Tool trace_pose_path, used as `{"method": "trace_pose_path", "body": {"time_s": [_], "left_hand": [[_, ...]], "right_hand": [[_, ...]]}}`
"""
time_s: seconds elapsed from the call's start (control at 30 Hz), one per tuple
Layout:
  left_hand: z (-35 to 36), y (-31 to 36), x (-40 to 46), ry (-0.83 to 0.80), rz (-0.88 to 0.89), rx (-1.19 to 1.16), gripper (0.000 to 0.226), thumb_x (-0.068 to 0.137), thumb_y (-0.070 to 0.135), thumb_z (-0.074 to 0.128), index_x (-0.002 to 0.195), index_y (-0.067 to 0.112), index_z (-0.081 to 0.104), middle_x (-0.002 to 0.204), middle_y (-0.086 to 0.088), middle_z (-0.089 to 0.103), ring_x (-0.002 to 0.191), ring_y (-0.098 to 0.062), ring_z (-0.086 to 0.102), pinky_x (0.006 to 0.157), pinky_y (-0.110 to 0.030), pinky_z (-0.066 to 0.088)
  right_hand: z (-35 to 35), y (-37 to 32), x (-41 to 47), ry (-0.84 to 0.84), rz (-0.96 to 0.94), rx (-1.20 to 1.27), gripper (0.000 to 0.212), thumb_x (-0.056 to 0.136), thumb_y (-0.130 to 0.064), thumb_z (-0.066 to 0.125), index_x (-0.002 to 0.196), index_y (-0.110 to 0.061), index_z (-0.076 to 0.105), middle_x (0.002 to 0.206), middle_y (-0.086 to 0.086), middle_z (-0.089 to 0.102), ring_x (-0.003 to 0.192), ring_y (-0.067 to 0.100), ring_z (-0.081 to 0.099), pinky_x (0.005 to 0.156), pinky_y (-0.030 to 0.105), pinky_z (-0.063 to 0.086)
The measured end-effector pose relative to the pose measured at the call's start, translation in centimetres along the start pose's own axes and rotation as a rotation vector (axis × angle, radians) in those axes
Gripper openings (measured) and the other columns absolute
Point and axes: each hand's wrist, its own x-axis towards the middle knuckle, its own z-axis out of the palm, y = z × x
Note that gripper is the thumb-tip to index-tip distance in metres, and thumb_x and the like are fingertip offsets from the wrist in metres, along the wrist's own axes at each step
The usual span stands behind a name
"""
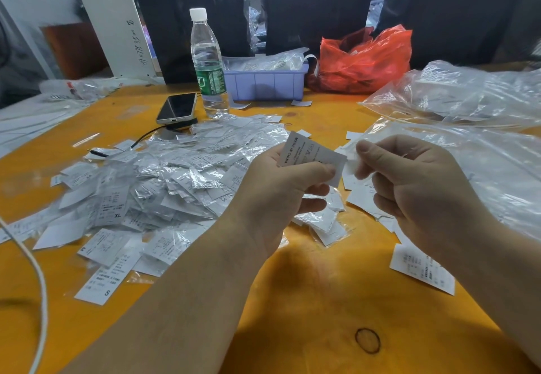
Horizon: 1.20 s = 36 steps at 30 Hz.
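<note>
Left hand, palm up, pinches a printed label; right hand, fingers curled, pinches its right edge.

We listed, on the table: heap of bagged labels at left; phone and water bottle behind it; storage bin right of the bottle; care label held right of the heap.

Left hand, right hand: pinch grips.
</note>
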Motion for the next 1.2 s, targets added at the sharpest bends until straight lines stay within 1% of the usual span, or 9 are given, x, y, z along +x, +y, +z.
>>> {"method": "trace_pose_path", "body": {"time_s": [0.17,0.37,0.47,0.53,0.63,0.77,0.9,0.97,1.2], "left_hand": [[-0.1,0.04,0.07,-0.014,0.001,0.002,0.013,0.083,0.005,0.071,0.088,0.016,0.066,0.064,0.007,0.067,0.06,-0.008,0.064,0.054,-0.022,0.052],[-0.11,0.01,0.02,-0.002,0.0,0.015,0.012,0.083,0.005,0.071,0.09,0.014,0.066,0.067,0.004,0.067,0.06,-0.008,0.065,0.054,-0.023,0.052],[-0.09,0.05,0.02,0.006,-0.009,0.016,0.013,0.083,0.007,0.071,0.093,0.014,0.066,0.075,-0.001,0.066,0.062,-0.009,0.064,0.054,-0.023,0.052],[-0.1,0.06,0.05,0.009,-0.013,0.009,0.013,0.083,0.007,0.071,0.092,0.014,0.066,0.073,0.001,0.066,0.061,-0.009,0.064,0.055,-0.024,0.053],[-0.05,-0.01,0.08,0.018,-0.013,0.002,0.012,0.082,0.006,0.072,0.09,0.014,0.066,0.07,0.001,0.066,0.06,-0.009,0.064,0.054,-0.023,0.052],[-0.07,-0.08,0.14,0.018,-0.017,0.003,0.014,0.082,0.006,0.072,0.091,0.014,0.066,0.07,0.001,0.067,0.059,-0.008,0.064,0.054,-0.022,0.052],[-0.15,-0.12,0.13,0.001,-0.016,0.014,0.014,0.082,0.005,0.071,0.091,0.016,0.067,0.067,0.005,0.068,0.06,-0.008,0.064,0.054,-0.023,0.052],[-0.11,-0.13,0.11,0.003,-0.018,0.019,0.014,0.082,0.005,0.071,0.091,0.016,0.067,0.066,0.005,0.068,0.06,-0.007,0.064,0.054,-0.022,0.052],[0.06,-0.06,0.06,0.015,-0.031,0.029,0.015,0.082,0.006,0.072,0.093,0.015,0.066,0.077,-0.002,0.066,0.059,-0.006,0.064,0.054,-0.022,0.052]], "right_hand": [[0.0,0.1,0.1,0.041,0.018,0.001,0.032,0.081,-0.033,0.065,0.076,-0.002,0.063,0.044,0.002,0.029,0.041,0.015,0.017,0.036,0.024,0.021],[0.2,0.43,0.06,-0.027,0.013,-0.005,0.025,0.085,-0.03,0.066,0.073,-0.007,0.064,0.039,-0.004,0.035,0.036,0.011,0.022,0.035,0.022,0.027],[0.19,0.4,-0.03,-0.052,0.009,-0.004,0.024,0.079,-0.033,0.068,0.073,-0.01,0.065,0.04,-0.005,0.037,0.036,0.011,0.023,0.036,0.022,0.027],[0.23,0.35,-0.1,-0.068,0.004,-0.004,0.021,0.076,-0.033,0.069,0.071,-0.013,0.067,0.041,-0.004,0.039,0.037,0.011,0.023,0.036,0.022,0.027],[0.34,0.36,-0.17,-0.063,-0.014,-0.012,0.018,0.078,-0.03,0.07,0.07,-0.015,0.068,0.044,-0.004,0.043,0.036,0.01,0.025,0.036,0.023,0.026],[0.27,0.28,0.04,0.002,-0.019,-0.014,0.016,0.087,-0.02,0.066,0.077,-0.008,0.064,0.046,-0.007,0.051,0.035,0.008,0.026,0.035,0.022,0.025],[-0.01,0.2,0.16,0.055,-0.003,-0.003,0.017,0.092,-0.019,0.063,0.08,-0.006,0.061,0.043,-0.008,0.047,0.037,0.008,0.024,0.035,0.022,0.024],[0.01,0.27,0.14,0.054,0.008,-0.001,0.017,0.092,-0.019,0.063,0.08,-0.006,0.061,0.043,-0.008,0.046,0.037,0.009,0.024,0.035,0.022,0.024],[0.13,0.27,0.03,0.038,0.021,-0.021,0.018,0.091,-0.02,0.064,0.08,-0.006,0.062,0.045,-0.004,0.045,0.038,0.011,0.023,0.036,0.024,0.023]]}}
